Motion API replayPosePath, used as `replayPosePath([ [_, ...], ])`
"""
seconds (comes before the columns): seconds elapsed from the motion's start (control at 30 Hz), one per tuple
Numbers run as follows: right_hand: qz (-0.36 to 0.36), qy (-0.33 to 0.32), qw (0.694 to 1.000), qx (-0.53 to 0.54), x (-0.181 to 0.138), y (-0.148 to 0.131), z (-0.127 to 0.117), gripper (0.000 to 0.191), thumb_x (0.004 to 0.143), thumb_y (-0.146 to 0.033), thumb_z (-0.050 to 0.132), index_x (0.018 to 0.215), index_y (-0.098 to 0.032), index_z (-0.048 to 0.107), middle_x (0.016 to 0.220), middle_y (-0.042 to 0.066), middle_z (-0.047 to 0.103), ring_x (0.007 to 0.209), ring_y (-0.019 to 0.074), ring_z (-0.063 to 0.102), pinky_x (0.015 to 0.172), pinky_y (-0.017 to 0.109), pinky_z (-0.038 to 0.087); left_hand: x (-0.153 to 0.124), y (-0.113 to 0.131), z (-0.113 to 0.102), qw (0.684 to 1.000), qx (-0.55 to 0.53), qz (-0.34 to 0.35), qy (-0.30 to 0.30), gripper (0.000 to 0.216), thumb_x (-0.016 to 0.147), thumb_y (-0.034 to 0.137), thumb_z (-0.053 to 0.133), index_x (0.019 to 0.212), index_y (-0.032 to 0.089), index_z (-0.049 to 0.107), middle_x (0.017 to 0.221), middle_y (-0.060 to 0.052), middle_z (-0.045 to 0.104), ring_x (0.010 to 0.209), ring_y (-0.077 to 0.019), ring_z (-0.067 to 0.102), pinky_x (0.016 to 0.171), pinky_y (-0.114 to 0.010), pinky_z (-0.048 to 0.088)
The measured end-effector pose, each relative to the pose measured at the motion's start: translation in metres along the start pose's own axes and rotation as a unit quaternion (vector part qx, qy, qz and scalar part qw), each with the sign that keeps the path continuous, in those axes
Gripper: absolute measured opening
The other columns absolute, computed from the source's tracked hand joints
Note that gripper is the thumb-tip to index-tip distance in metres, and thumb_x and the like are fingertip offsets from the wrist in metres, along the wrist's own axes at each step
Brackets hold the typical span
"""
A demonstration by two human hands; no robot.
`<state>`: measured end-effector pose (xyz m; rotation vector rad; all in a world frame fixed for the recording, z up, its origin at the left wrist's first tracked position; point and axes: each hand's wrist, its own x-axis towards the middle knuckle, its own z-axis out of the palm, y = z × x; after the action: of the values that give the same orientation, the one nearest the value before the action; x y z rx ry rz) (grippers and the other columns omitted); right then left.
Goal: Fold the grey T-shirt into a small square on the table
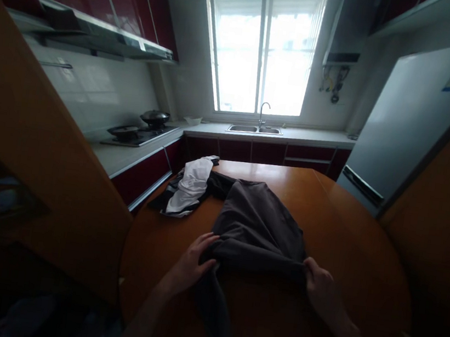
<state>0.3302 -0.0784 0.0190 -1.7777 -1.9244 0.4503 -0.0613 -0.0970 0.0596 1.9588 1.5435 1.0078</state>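
A dark grey long-sleeved shirt [259,220] lies partly spread on the round wooden table [350,251], creased across its middle. My left hand [195,258] grips its near left part, thumb and fingers closed on the cloth. From there a sleeve-like strip trails down toward the bottom of the view. At the near right corner, my right hand [318,280] pinches the fabric, and the edge is pulled taut between both hands. Another dark part of cloth runs to the far left, up to a heap of black and white clothes [193,186].
Beyond the table, a counter with a sink [255,130] runs under the window. On the left a stove [144,134] carries a pan [124,132] and a lidded wok [155,118]. A fridge [414,116] stands on the right, and a wooden panel [53,179] flanks the left.
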Motion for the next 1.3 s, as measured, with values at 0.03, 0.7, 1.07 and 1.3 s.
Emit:
replayPosePath([
  [0.03, 0.014, -0.001, 1.000, 0.006, -0.004, 0.001, 0.000, 0.030, 0.097, -0.033, 0.032, 0.095, -0.024, 0.061, 0.078, 0.006, 0.070, 0.079, 0.0239, 0.068, 0.070, 0.031, 0.043, -0.014, 0.005, 0.000, 1.000, 0.012, -0.003, -0.004, 0.056, 0.082, 0.025, 0.067, 0.137, 0.030, 0.062, 0.147, -0.007, 0.053, 0.137, -0.0277, 0.050, 0.118, -0.046, 0.039],
  [0.7, 0.191, 0.074, 0.979, -0.008, -0.064, 0.112, -0.058, 0.029, 0.091, -0.037, 0.038, 0.092, -0.025, 0.064, 0.080, 0.010, 0.074, 0.071, 0.0289, 0.070, 0.062, 0.035, 0.045, -0.064, 0.038, 0.068, 0.985, 0.065, -0.001, -0.161, 0.090, 0.061, 0.031, 0.090, 0.144, 0.039, 0.055, 0.163, -0.007, 0.034, 0.151, -0.0394, 0.028, 0.124, -0.064, 0.017],
  [1.07, 0.184, 0.135, 0.962, -0.149, -0.085, 0.086, -0.014, 0.039, 0.098, -0.031, 0.027, 0.106, -0.018, 0.063, 0.084, 0.013, 0.075, 0.077, 0.0317, 0.072, 0.074, 0.041, 0.048, 0.147, 0.030, 0.022, 0.889, -0.107, 0.003, -0.445, 0.037, 0.071, 0.048, 0.083, 0.096, 0.022, 0.080, 0.097, -0.007, 0.077, 0.096, -0.0295, 0.072, 0.084, -0.037, 0.058],
  [1.3, 0.165, 0.168, 0.955, -0.179, -0.085, 0.094, -0.006, 0.037, 0.099, -0.030, 0.028, 0.104, -0.018, 0.062, 0.083, 0.013, 0.075, 0.072, 0.0292, 0.071, 0.072, 0.040, 0.048, 0.307, -0.028, 0.013, 0.984, 0.057, 0.002, -0.169, 0.040, 0.055, 0.030, 0.088, 0.090, 0.015, 0.073, 0.091, -0.008, 0.073, 0.090, -0.0263, 0.067, 0.084, -0.036, 0.053],
])
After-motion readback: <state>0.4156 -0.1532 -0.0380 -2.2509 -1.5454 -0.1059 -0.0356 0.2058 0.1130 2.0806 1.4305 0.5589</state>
